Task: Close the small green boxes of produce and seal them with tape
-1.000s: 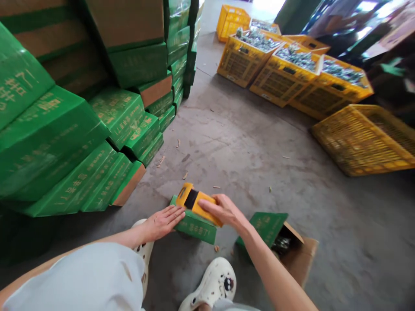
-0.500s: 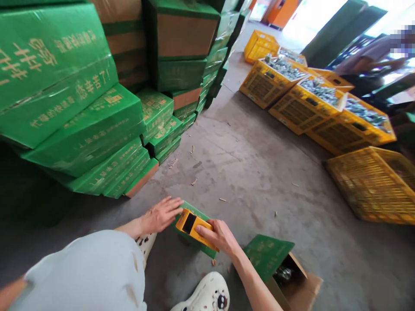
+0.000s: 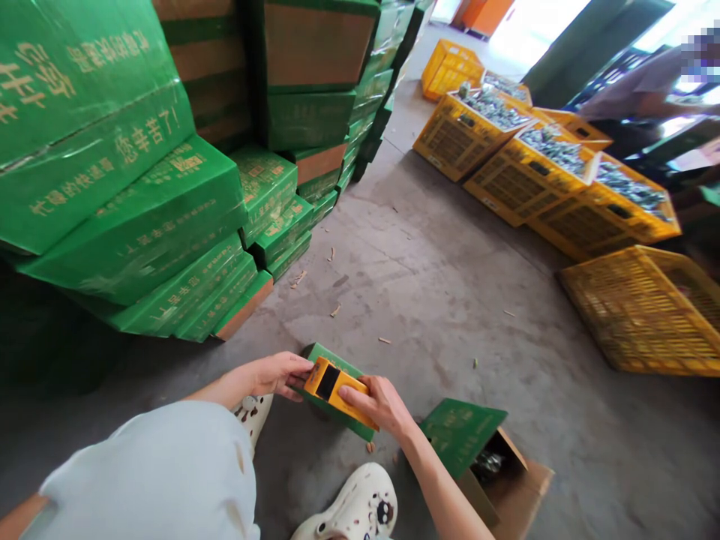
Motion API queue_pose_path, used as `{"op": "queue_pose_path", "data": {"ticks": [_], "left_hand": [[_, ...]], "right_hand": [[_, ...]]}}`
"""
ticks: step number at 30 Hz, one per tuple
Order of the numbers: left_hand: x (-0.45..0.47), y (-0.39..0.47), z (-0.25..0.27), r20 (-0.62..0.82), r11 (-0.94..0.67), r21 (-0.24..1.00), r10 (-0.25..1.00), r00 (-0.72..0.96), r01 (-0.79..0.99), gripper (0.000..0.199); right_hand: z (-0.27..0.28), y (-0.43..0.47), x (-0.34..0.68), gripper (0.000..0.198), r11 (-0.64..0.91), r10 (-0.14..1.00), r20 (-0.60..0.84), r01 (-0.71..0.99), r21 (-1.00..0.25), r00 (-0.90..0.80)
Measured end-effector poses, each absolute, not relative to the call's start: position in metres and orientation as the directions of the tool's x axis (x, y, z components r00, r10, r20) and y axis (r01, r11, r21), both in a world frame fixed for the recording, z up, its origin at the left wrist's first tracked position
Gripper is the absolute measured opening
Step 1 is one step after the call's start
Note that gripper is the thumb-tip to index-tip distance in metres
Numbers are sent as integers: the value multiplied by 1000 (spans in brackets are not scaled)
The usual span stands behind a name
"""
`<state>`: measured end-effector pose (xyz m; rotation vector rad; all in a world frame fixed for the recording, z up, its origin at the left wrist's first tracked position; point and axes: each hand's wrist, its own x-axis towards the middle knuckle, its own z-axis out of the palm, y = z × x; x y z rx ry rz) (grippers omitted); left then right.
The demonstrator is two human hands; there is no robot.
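A narrow green carton [image 3: 318, 350] stands between my feet. On top of it lies a yellow oblong box with a black panel [image 3: 345, 391]; its kind is unclear. My right hand [image 3: 378, 406] is closed around its right end, thumb on top. At the left end, my left hand [image 3: 280, 375] has its fingers curled against the carton's edge and the corner of the yellow box; some fingertips are hidden. To the right of my forearm, an opened green and brown carton [image 3: 464, 435] holds small shiny packets [image 3: 488, 465], seen partly in shadow.
Green cartons [image 3: 140, 217] are stacked high on the left. Yellow crates [image 3: 506, 176] of small packets stand at the right rear, beside a seated person [image 3: 630, 97]. A tilted yellow crate [image 3: 630, 307] lies nearer. Scraps [image 3: 336, 309] litter the floor [image 3: 416, 277].
My left hand has gone from lying flat with stretched fingers to curling them at the carton's left end. My right hand keeps its hold on the yellow box. The view has shifted slightly.
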<state>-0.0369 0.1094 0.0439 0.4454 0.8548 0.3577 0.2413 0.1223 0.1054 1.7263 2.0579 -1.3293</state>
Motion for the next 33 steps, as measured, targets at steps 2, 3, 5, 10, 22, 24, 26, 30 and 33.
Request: {"op": "queue_pose_path", "data": {"ticks": [2, 3, 5, 10, 22, 24, 26, 30, 33], "left_hand": [[-33, 111, 42, -662, 850, 508, 489, 568, -140, 58], [-31, 111, 40, -674, 847, 512, 501, 543, -145, 58], [-26, 110, 36, -694, 831, 537, 532, 486, -143, 60], [-16, 108, 23, -708, 777, 622, 612, 353, -97, 65], [-36, 109, 9, -544, 549, 833, 835, 85, -63, 48], [-53, 111, 6, -526, 525, 849, 850, 3, -53, 46], [-67, 112, 3, -510, 508, 860, 859, -56, -39, 45], [-76, 111, -5, -467, 468, 883, 879, -102, -7, 42], [-74, 111, -13, -445, 451, 892, 886, -129, 20, 41]], "right_hand": [[104, 122, 242, 60, -44, 724, -606, 855, -518, -329], [104, 122, 242, 60, -39, 725, -604, 855, -517, -332], [104, 122, 242, 59, -33, 725, -599, 852, -523, -340], [109, 123, 239, 60, -55, 721, -615, 858, -511, -320], [118, 125, 238, 63, -28, 690, -656, 894, -446, -306], [122, 126, 244, 63, -6, 689, -669, 921, -390, -279], [125, 125, 249, 63, 21, 693, -679, 948, -319, -244], [127, 122, 249, 62, 69, 709, -675, 973, -221, -204], [126, 122, 243, 65, 92, 711, -677, 979, -182, -192]]}}
